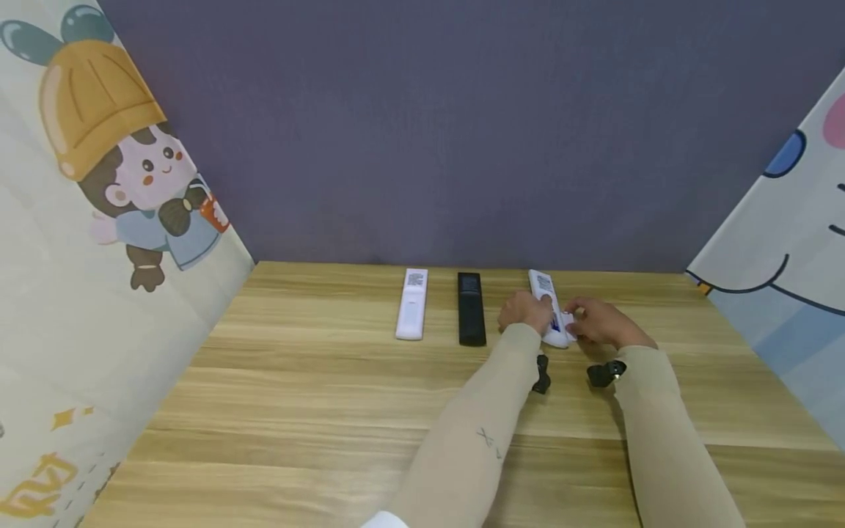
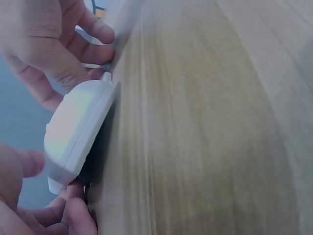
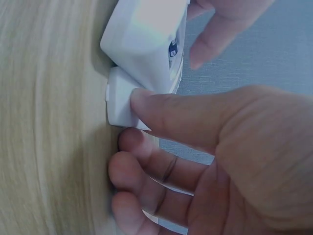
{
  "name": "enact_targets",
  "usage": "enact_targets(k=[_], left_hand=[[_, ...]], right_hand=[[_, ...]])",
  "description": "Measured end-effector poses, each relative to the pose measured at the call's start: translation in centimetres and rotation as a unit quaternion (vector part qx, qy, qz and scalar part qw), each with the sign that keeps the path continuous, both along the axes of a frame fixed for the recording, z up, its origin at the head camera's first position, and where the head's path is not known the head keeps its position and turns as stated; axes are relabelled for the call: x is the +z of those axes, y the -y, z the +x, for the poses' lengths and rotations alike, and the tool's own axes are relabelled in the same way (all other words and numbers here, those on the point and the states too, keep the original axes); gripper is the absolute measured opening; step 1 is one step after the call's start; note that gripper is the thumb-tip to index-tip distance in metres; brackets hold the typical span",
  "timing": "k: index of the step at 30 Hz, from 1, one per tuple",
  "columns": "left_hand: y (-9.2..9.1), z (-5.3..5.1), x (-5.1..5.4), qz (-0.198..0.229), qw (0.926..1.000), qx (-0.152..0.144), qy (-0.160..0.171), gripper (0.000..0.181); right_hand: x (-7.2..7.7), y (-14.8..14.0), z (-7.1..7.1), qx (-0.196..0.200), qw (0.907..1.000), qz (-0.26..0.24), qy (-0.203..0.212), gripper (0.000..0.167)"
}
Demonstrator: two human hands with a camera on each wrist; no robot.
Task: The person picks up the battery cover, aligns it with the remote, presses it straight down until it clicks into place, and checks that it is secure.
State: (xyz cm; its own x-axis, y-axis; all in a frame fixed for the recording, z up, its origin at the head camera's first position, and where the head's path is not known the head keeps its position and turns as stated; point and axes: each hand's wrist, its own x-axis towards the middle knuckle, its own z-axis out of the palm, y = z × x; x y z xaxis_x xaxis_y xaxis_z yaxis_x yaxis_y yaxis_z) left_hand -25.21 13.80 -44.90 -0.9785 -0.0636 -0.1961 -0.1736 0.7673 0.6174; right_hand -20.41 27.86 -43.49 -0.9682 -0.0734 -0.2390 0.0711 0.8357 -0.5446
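Observation:
A white remote lies back up at the right, its battery compartment uncovered with something blue inside. My left hand holds it from the left side; the left wrist view shows fingers under the edge of the remote and the thumb close to its side. At its right, my right hand pinches a small white cover between thumb and index finger. In the right wrist view the cover touches the lower end of the remote, beside it and not over the compartment.
To the left on the wooden table lie a black remote and another white remote, both lengthwise. A dark panel stands behind the table, with printed cartoon panels at both sides.

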Motion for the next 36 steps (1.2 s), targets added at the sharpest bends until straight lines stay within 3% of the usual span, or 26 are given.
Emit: enact_targets(k=[4, 11, 19, 24, 29, 36], left_hand=[[0.8, 0.7, -0.1, 0.013, 0.9998, -0.012, -0.010, 0.039], [1.9, 1.6, -0.3, 0.016, 0.9996, -0.021, 0.001, 0.037], [3.4, 3.0, -0.9, 0.064, 0.9973, -0.034, -0.004, 0.037], [4.3, 4.1, -1.1, 0.091, 0.9952, -0.034, -0.001, 0.035], [5.6, 5.5, -0.8, 0.119, 0.9920, -0.041, 0.009, 0.032], [7.6, 7.4, -0.6, 0.199, 0.9784, -0.053, 0.017, 0.027]], right_hand=[[-0.1, 0.7, 0.9, -0.004, 0.9999, -0.005, -0.009, 0.036], [-0.4, 1.3, 2.3, -0.011, 0.9994, -0.019, -0.026, 0.038], [-1.6, 1.5, 3.8, -0.050, 0.9943, -0.089, -0.029, 0.034], [-2.4, 1.7, 5.0, -0.088, 0.9858, -0.142, -0.012, 0.038], [-3.0, 1.7, 6.5, -0.122, 0.9712, -0.205, 0.007, 0.044], [-3.7, 2.3, 8.2, -0.147, 0.9555, -0.255, -0.002, 0.046]])
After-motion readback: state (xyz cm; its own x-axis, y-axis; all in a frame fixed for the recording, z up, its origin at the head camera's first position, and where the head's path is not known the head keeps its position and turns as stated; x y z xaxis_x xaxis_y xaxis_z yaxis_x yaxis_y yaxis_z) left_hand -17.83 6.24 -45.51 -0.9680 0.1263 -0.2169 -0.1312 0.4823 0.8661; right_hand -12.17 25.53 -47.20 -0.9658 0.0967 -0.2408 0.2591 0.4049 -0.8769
